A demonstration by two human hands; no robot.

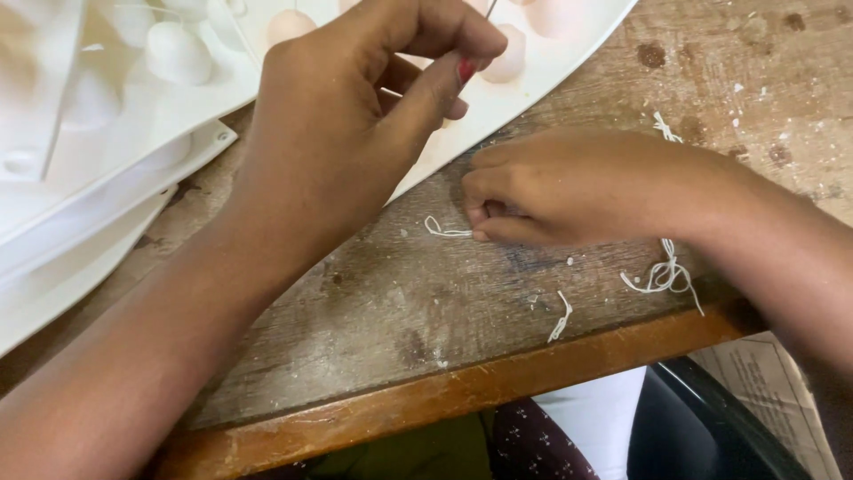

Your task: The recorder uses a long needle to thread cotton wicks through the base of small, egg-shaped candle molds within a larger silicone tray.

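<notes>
Pinched between the thumb and forefinger of the left hand (355, 116) is a thin needle (490, 9), its fine shaft rising up and away from the fingertips; the remaining fingers curl loosely under the pinch, probably to keep the point steady above the table (400, 302). Just below and to the right of that pinch, the right hand (569, 187) lies low on the wood with its fingertips closed on one end of a short white thread (444, 231), pressing it down so that it cannot slide. The thread's free end trails left of those fingertips and bends into a small loop; it looks thin, limp and a little frayed. Farther right of the grip, past the right wrist, a knotted tangle (662, 276) of the same white string lies loose, and a short scrap (560, 316) lies below the right hand, near the table's front edge. Behind and left of the needle hand, white moulded trays (133, 124) with rounded egg-like bumps are stacked, one rim running under the left hand. The tabletop is worn, stained and flecked with white specks.
</notes>
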